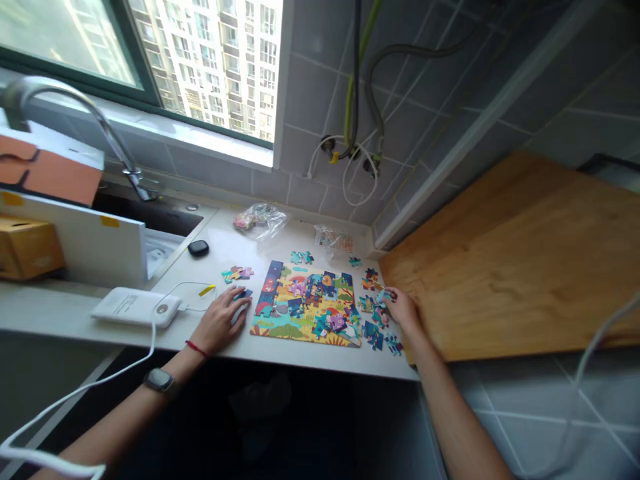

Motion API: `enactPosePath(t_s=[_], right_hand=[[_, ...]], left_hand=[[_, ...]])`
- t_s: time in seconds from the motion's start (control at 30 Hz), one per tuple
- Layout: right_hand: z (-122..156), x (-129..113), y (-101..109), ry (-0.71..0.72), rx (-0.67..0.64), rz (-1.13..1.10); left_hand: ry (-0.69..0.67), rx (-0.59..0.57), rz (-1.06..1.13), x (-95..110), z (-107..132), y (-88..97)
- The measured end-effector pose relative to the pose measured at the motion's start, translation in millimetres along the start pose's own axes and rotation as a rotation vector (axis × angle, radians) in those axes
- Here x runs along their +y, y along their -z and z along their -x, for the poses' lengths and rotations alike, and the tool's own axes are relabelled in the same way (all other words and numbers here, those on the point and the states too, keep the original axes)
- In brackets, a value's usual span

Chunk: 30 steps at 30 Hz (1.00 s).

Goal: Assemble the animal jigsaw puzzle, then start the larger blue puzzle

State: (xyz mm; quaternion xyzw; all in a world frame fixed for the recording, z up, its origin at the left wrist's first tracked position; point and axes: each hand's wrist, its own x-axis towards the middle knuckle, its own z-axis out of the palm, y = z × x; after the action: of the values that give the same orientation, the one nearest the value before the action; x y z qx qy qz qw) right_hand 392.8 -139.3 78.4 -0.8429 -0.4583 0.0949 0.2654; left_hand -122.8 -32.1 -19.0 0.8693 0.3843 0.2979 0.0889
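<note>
A colourful jigsaw puzzle [300,331] lies on the white counter, with several loose pieces resting on top of its picture. My left hand [223,321] rests on the counter to the left of it, fingers spread, the fingertips beside or on a dark blue puzzle piece [243,294]; whether they touch it I cannot tell. On the right, my right hand [401,309] pinches a light blue puzzle piece [384,295] above a scatter of loose pieces [373,335]. More joined pieces [302,257] lie behind the puzzle, and a small cluster [237,273] lies to its left.
A white power bank [135,308] with a cable sits at left, near a black case [199,249]. Plastic bags [261,220] lie at the back. A wooden board [510,267] borders the right side. The sink and faucet [95,113] are far left.
</note>
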Motion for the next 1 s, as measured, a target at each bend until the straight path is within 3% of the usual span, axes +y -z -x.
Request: enactPosePath(t_s=[0.1, 0.2, 0.27, 0.4, 0.5, 0.57, 0.73, 1.0], right_hand=[[10, -12, 9, -0.004, -0.006, -0.074], [36, -43, -4, 0.038, -0.113, -0.190], [61, -72, -29, 0.085, -0.238, -0.274], [113, -136, -99, 0.196, -0.466, -0.375], [132, -174, -143, 0.255, -0.531, -0.384], [136, -191, -161, 0.284, -0.523, -0.370], [137, -210, -178, 0.348, -0.459, -0.316], [146, -206, -180, 0.391, -0.369, -0.272]], left_hand=[[-0.038, -0.034, 0.018, 2, 1, 1.9], [-0.059, -0.056, 0.042, 2, 3, 1.8], [-0.072, -0.063, 0.050, 1, 4, 0.8], [-0.103, -0.058, 0.066, 1, 6, -1.2], [-0.110, -0.038, 0.068, 2, 6, -0.5], [-0.106, -0.021, 0.058, 4, 6, 1.0], [-0.092, -0.012, 0.056, 6, 5, 4.3], [-0.109, -0.066, 0.034, 5, 6, 3.6]])
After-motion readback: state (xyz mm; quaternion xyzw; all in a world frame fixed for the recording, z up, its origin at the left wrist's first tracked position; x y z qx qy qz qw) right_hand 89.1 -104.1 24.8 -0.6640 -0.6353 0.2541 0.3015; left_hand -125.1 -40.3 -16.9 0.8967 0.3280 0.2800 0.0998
